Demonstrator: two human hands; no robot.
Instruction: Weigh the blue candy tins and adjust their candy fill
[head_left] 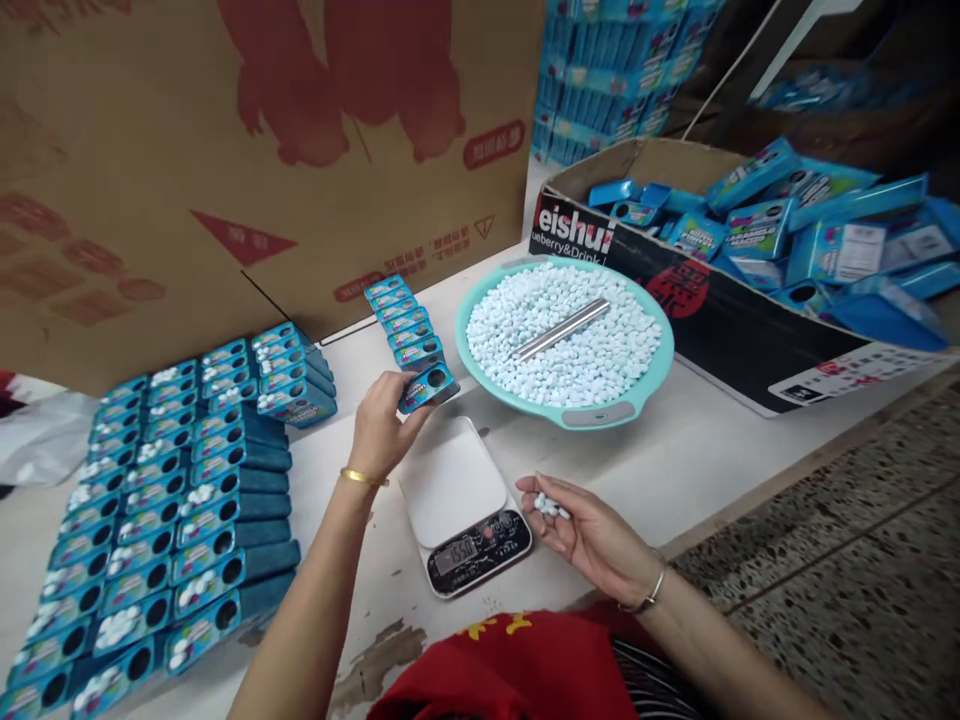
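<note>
My left hand (382, 425) grips a small blue tin (427, 387) at the near end of a short row of blue tins (401, 318), just beyond the white digital scale (459, 503). My right hand (581, 528) lies palm up beside the scale with a few white tablets (551, 507) cupped in its fingers. Beyond the scale sits a teal bowl (634, 405) filled with white tablets, and a metal bar (561, 329) rests on top of them.
Several rows of blue tins with tablets (161, 500) cover the left of the table. A cardboard box of blue tins (787, 250) stands at the right. A large cardboard sheet (225, 150) rises behind. More blue packs (615, 70) are stacked at the back. Table edge runs along the right.
</note>
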